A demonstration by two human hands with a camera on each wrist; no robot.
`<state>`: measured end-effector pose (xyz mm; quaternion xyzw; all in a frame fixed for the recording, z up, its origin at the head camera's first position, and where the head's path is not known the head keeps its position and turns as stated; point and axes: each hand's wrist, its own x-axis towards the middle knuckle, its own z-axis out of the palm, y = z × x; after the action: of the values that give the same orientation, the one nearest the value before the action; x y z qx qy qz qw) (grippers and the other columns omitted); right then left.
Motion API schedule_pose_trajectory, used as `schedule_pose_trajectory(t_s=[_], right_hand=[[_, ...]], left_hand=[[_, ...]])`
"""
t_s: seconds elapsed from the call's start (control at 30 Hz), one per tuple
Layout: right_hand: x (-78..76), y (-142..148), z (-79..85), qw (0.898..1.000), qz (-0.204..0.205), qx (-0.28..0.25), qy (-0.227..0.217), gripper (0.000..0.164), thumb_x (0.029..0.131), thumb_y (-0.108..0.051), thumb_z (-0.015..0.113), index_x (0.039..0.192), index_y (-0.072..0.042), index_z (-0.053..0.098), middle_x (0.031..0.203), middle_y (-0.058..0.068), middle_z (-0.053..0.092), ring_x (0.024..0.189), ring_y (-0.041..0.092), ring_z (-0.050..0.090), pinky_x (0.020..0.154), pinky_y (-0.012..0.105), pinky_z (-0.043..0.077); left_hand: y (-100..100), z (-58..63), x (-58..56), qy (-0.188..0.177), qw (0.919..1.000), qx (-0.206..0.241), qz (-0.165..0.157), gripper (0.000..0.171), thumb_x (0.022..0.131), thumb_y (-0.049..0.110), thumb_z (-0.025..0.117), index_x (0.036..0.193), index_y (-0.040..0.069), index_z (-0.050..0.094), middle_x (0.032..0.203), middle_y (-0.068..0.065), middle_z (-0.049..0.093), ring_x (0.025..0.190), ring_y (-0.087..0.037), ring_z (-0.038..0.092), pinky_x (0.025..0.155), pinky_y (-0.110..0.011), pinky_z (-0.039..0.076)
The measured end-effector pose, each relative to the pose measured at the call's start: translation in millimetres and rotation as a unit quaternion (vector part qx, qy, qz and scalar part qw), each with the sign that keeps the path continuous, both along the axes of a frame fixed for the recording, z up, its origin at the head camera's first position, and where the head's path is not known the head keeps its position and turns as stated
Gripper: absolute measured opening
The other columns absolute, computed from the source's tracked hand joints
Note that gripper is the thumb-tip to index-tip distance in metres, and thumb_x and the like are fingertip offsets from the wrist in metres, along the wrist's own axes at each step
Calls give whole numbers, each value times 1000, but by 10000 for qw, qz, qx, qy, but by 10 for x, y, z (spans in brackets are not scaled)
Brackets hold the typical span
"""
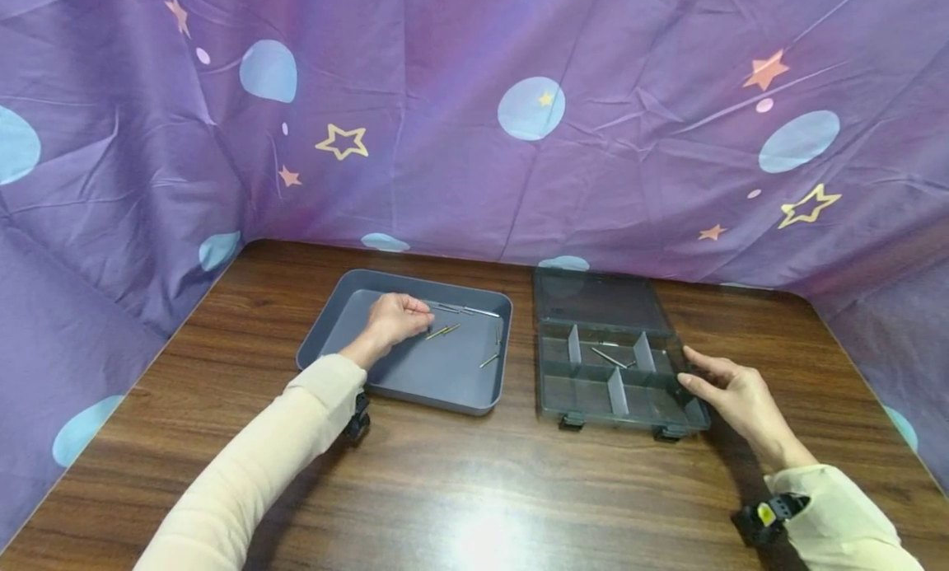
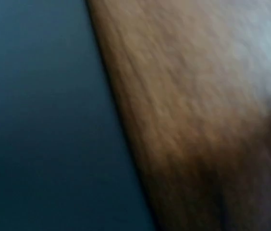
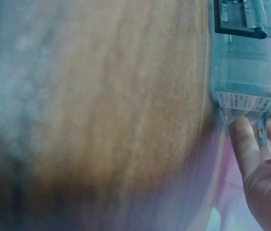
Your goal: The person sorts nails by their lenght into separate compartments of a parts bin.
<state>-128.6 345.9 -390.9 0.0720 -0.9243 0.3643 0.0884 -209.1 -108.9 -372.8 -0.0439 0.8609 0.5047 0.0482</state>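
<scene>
A grey tray [image 1: 415,394] lies on the wooden table [image 1: 474,489] and holds several thin metal pins [image 1: 443,331]. My left hand [image 1: 395,319] is inside the tray with its fingers curled, and the fingertips pinch the near end of a long pin [image 1: 469,310]. To the right stands a clear compartment box [image 1: 593,394] with its lid [image 1: 600,299] folded back; one pin [image 1: 608,357] lies in a middle compartment. My right hand [image 1: 730,390] rests with straight fingers [image 3: 245,139] against the box's right wall [image 3: 246,82]. The left wrist view is a blur of tray and wood.
Purple cloth with stars and circles [image 1: 474,126] hangs close around the table's back and both sides. The box has black latches [image 3: 241,19] on its front edge. Bare wood stretches in front of the tray and box.
</scene>
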Motion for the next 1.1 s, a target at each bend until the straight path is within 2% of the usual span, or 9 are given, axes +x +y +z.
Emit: schedule_pose_trajectory(t_s=[0.2, 0.33, 0.4, 0.43, 0.53, 0.63, 0.8, 1.03, 1.1], right_hand=[[-10, 2, -8, 10000, -18, -10, 49, 46, 88, -17, 66, 126, 5, 54, 121, 29, 55, 86, -19, 47, 67, 4, 41], [-21, 11, -18, 9999, -82, -44, 146, 45, 86, -16, 68, 124, 5, 56, 114, -3, 62, 81, -17, 48, 64, 6, 41], [-23, 11, -18, 9998, -137, -59, 166, 45, 86, -16, 69, 124, 4, 56, 112, -12, 60, 81, -16, 49, 64, 6, 41], [-22, 12, -17, 9997, -144, -82, 172, 45, 85, -16, 69, 124, 4, 56, 111, -11, 61, 81, -16, 49, 64, 6, 41], [-17, 7, -17, 9997, -149, -87, 147, 45, 86, -16, 69, 124, 4, 56, 118, 5, 60, 85, -18, 48, 66, 5, 41], [-12, 1, -20, 9999, -116, -71, 81, 46, 86, -17, 68, 125, 4, 55, 120, 23, 56, 87, -18, 49, 67, 4, 41], [-5, -1, -19, 10000, -77, -59, 11, 46, 88, -18, 67, 126, 4, 54, 120, 25, 56, 86, -17, 50, 67, 5, 42], [-1, -4, -6, 9998, -41, -181, -56, 48, 88, -19, 66, 128, 4, 53, 122, 29, 54, 94, -21, 46, 72, 2, 40], [-5, -3, -10, 9998, -23, -186, -29, 48, 88, -19, 66, 128, 4, 53, 123, 25, 56, 95, -22, 45, 73, 2, 40]], left_hand=[[-28, -30, -12, -60, 9992, -375, 83, 23, 78, 10, 72, 96, -2, 70, 88, -12, 73, 51, 4, 53, 57, -14, 48], [-30, -38, -26, -29, 9978, -656, 41, 22, 77, 12, 73, 95, -1, 71, 83, -9, 73, 52, 2, 55, 57, -15, 45], [-29, -38, -35, 5, 9967, -817, 5, 21, 76, 13, 74, 93, 0, 71, 79, -8, 73, 54, -1, 57, 58, -17, 46], [-28, -38, -39, 12, 9960, -896, -1, 21, 76, 14, 74, 92, 1, 72, 77, -7, 73, 56, -3, 59, 61, -19, 46], [-28, -50, -49, 28, 9933, -1151, -32, 20, 76, 16, 74, 91, 4, 73, 75, -6, 73, 66, -10, 64, 70, -25, 48], [-30, -58, -46, 47, 9908, -1355, -48, 20, 75, 17, 74, 91, 5, 73, 81, -6, 73, 81, -19, 65, 81, -31, 47], [-24, -58, -42, 114, 9873, -1586, -68, 20, 74, 18, 72, 92, 8, 74, 94, -6, 73, 97, -23, 63, 91, -34, 44], [-2, -55, -47, 96, 9851, -1717, 10, 19, 74, 17, 71, 92, 10, 75, 95, -5, 73, 98, -22, 63, 90, -35, 45], [-1, -54, -49, 73, 9847, -1742, 13, 19, 74, 17, 70, 91, 10, 75, 95, -5, 73, 98, -22, 63, 90, -34, 45]])
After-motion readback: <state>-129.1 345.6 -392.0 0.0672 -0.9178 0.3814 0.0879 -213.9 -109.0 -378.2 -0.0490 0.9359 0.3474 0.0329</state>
